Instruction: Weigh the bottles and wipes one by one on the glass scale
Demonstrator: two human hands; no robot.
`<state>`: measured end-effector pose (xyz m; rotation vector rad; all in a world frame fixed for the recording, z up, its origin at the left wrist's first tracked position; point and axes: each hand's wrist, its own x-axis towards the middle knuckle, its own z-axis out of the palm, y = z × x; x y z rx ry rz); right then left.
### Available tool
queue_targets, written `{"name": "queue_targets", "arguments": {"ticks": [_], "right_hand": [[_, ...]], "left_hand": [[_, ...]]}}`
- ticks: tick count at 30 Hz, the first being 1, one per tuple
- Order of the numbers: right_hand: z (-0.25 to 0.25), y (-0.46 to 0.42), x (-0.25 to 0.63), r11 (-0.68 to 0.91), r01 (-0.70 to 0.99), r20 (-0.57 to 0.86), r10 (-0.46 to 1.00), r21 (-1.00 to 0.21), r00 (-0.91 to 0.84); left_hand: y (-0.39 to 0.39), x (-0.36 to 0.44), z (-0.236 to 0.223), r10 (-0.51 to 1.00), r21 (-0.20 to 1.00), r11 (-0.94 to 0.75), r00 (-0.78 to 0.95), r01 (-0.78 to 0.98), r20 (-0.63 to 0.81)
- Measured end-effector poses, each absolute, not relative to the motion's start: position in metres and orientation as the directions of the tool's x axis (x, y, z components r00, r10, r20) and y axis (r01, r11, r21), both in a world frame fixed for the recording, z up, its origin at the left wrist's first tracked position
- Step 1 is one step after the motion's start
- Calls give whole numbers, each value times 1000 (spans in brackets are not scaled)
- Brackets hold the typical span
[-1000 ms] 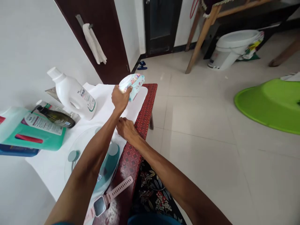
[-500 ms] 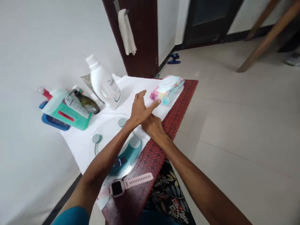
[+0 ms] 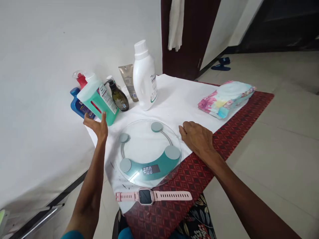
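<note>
My left hand (image 3: 97,124) is open, fingers spread, just in front of a teal liquid jug (image 3: 97,98) at the bench's left end; whether it touches the jug I cannot tell. My right hand (image 3: 196,137) lies flat on the white cloth (image 3: 179,103), fingers loosely curled, beside the round glass scale (image 3: 149,153), which reads 0.0. A pack of wet wipes (image 3: 225,98) lies at the far right of the cloth. A pink smartwatch (image 3: 152,196) lies flat below the scale.
A white detergent bottle (image 3: 145,76), a dark green bottle (image 3: 119,96), a tan tube (image 3: 127,79) and a blue container (image 3: 79,105) stand along the wall. The bench has a red patterned top (image 3: 224,139). A dark door with a hanging towel (image 3: 176,23) is behind. Tiled floor lies to the right.
My left hand let go of the wipes pack, which now lies on the cloth, and swung left to the teal jug. The camera turned left and down.
</note>
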<state>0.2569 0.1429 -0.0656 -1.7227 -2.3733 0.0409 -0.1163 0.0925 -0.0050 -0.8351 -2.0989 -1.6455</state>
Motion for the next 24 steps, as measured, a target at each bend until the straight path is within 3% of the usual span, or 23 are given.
{"name": "queue_targets", "arguments": {"ticks": [8,15,24], "right_hand": [[-66,143,255,286,950,127,954,-129,-270],[-66,144,254,271,953,125,959,-134,-256],[-60,144,255,264,947,87,964,-184,-252]], "left_hand": [[145,-169,25,493,885,-96,-751,456,440],[140,-160,21,313,883,-196,-826,426,468],[41,-115,50,157,816,-265,-812,515,563]]}}
